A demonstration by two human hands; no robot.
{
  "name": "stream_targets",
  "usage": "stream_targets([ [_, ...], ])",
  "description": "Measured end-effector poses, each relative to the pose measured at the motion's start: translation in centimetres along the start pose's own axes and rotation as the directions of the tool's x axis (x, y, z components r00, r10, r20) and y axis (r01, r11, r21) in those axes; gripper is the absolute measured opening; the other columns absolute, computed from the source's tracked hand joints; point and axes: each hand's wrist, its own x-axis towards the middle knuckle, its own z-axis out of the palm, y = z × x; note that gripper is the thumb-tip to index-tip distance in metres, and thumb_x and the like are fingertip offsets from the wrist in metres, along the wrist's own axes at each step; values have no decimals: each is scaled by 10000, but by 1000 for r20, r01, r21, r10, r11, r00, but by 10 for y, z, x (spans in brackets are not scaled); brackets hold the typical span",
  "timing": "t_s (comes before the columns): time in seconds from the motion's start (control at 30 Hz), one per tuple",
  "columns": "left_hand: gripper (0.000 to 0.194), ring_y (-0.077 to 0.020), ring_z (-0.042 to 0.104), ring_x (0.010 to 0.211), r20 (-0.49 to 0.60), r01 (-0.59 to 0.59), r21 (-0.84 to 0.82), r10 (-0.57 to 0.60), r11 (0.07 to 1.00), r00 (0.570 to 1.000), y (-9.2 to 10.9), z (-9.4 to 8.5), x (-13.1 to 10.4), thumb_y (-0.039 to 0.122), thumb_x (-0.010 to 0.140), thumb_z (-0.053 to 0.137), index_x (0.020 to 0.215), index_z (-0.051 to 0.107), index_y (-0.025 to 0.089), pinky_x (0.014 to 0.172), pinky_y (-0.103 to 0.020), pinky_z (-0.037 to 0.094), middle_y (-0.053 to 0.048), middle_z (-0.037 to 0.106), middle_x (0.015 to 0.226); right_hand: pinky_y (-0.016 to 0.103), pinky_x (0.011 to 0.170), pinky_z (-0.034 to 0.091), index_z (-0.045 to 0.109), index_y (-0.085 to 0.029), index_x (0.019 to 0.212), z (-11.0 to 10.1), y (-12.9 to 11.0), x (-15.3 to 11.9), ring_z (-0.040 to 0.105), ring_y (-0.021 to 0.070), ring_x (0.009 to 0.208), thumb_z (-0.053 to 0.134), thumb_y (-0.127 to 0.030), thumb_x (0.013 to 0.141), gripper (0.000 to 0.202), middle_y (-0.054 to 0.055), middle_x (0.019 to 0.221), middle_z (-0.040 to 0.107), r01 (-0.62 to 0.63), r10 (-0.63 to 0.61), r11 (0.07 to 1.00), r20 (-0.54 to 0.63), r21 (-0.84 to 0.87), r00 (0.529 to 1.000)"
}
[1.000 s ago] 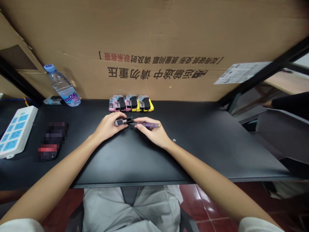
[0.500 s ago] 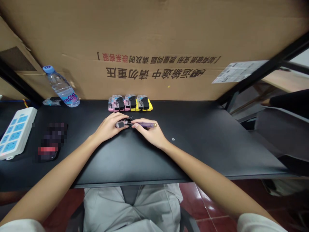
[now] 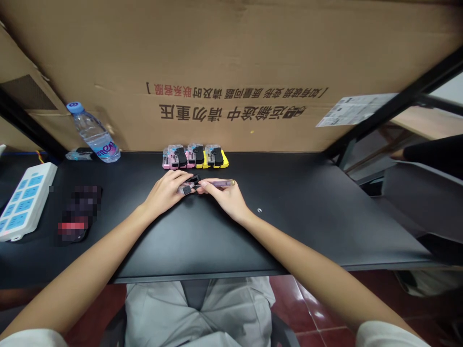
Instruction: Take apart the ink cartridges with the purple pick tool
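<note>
My left hand (image 3: 167, 191) is closed round a small clear-and-black plastic piece (image 3: 186, 190), low over the black table. My right hand (image 3: 230, 198) pinches a slim pen-like tool (image 3: 222, 183) with a purplish handle and a gold-coloured end. The tool points left, its thin tip at the piece in my left hand; whether the tip touches is too small to tell. A black part (image 3: 195, 179) shows between the two hands, partly hidden by fingers. Just beyond my hands stands a row of clear-and-black plastic cases with pink parts (image 3: 175, 156) and yellow parts (image 3: 216, 156).
A large cardboard sheet (image 3: 231, 58) closes off the table's back. On the left are a water bottle (image 3: 97, 135), a white power strip (image 3: 28, 200) and a blurred-out dark object (image 3: 80, 212). A tiny white bit (image 3: 259, 210) lies right of my right hand.
The plastic piece in my left hand has turned a little and shifted slightly right. My right hand keeps the tool at it, with the handle slightly tilted. The view has moved a little.
</note>
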Motion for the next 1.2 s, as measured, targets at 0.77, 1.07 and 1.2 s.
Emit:
stream_targets([
  [0.77, 444, -264, 688, 1114, 27, 36, -107, -34, 994, 999, -11, 4, -3, 345, 987, 768, 1416, 714, 246, 971, -424, 591, -104, 794, 1263, 398, 916, 644, 841, -197, 929, -1, 1, 4, 817, 268, 908, 773, -504, 932, 314, 73, 928, 853, 175, -163, 976, 104, -129, 981],
  [1.07, 474, -275, 682, 1108, 42, 60, -18, -59, 998, 997, -4, 3, -2, 191, 970, 697, 1442, 697, 243, 910, -426, 614, -107, 796, 1252, 452, 917, 678, 832, -187, 957, 3, 5, 5, 845, 297, 880, 803, -605, 889, 424, 100, 905, 861, 34, -33, 999, 36, -26, 999],
  [1.2, 479, -273, 678, 1105, 45, 62, -5, -62, 998, 997, -3, 5, -2, 189, 968, 704, 1443, 695, 249, 912, -425, 612, -103, 797, 1261, 448, 900, 687, 841, -189, 936, 5, 4, 3, 846, 296, 863, 815, -625, 870, 442, 95, 888, 861, 24, -24, 1000, 6, -12, 1000],
])
